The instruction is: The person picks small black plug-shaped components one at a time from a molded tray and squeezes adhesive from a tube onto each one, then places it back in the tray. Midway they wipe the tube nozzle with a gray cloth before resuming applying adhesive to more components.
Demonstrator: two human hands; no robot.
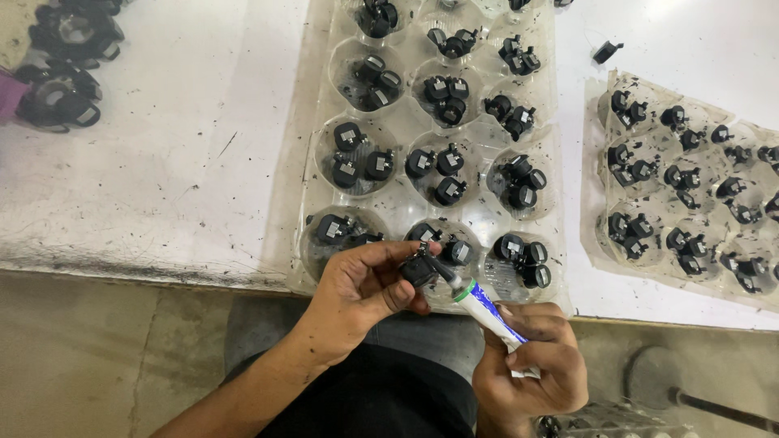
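The left hand (365, 288) pinches a small black round part (419, 268) just below the clear plastic tray (406, 130) of similar parts on the white worktop (162, 162), while the right hand (531, 365) grips a white tube (487, 312) with blue stripe and green collar, its nozzle touching the part.

White, scuffed tabletop (162, 162) carrying two clear plastic trays of small black parts: a large tray (438, 138) at the near edge, slightly overhanging it, and a second tray (690, 195) toward the right edge. Loose black ring-shaped parts (65, 65) lie at the far left corner; a single black part (606, 52) lies between the trays.
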